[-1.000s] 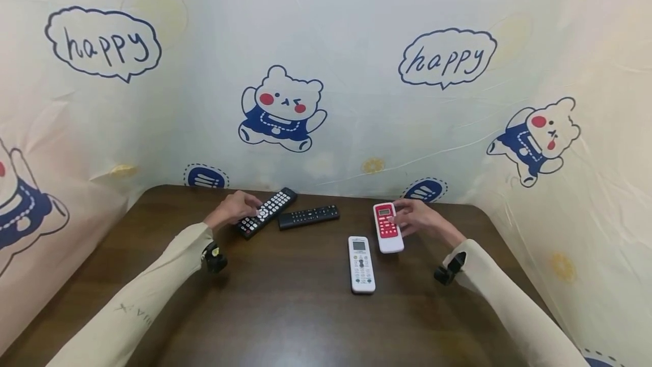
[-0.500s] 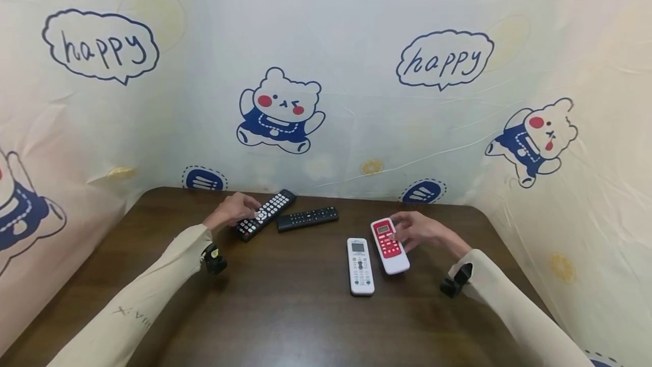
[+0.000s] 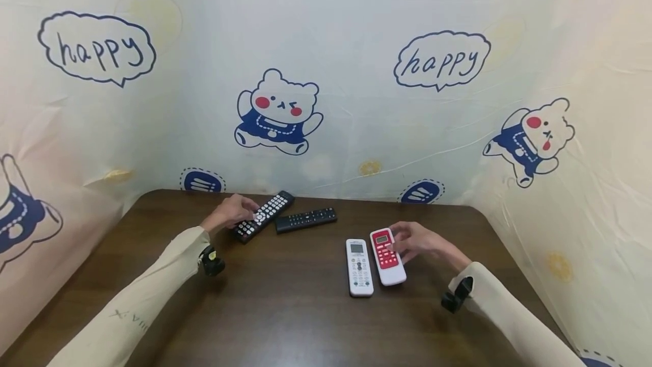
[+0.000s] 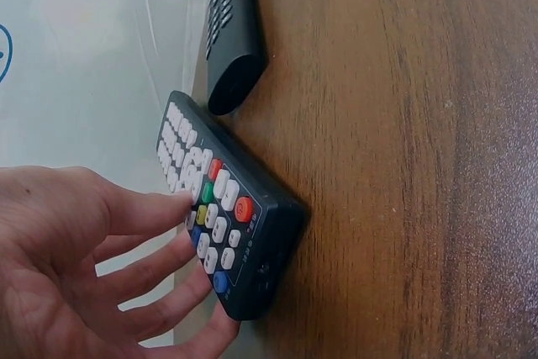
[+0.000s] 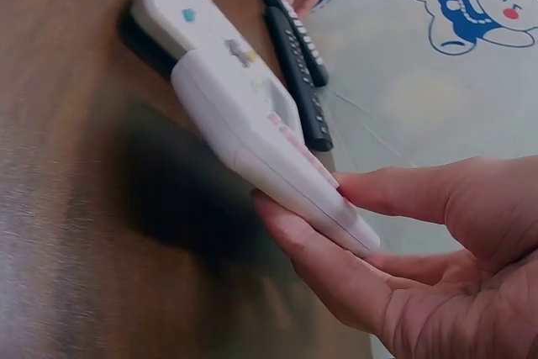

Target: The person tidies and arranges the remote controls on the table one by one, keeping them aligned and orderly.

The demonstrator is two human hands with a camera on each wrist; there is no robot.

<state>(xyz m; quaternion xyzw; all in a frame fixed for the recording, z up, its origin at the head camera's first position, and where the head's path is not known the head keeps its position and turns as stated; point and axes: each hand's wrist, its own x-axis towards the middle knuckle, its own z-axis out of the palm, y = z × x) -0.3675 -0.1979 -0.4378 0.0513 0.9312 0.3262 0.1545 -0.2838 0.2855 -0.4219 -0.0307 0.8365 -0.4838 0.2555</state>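
Observation:
My left hand (image 3: pixel 231 212) holds a black remote control with white buttons (image 3: pixel 262 217), which lies aslant at the back of the table. In the left wrist view the thumb rests on its buttons and the fingers are along its side edge. My right hand (image 3: pixel 421 242) pinches a white remote control with a red button panel (image 3: pixel 389 257) between thumb and fingers. The right wrist view shows that remote tilted above the table, a dark shadow beneath it. Just left of it lies a white remote control with a small screen (image 3: pixel 359 268).
A slimmer black remote control (image 3: pixel 306 220) lies right of the left hand's remote, close to it. The brown wooden table (image 3: pixel 285 316) ends at the back against a pale printed curtain (image 3: pixel 351 118), which also hangs at both sides.
My right hand has brought the red-and-white remote toward me, down beside the white one. The left hand keeps its place on the black remote; the head view has shifted slightly.

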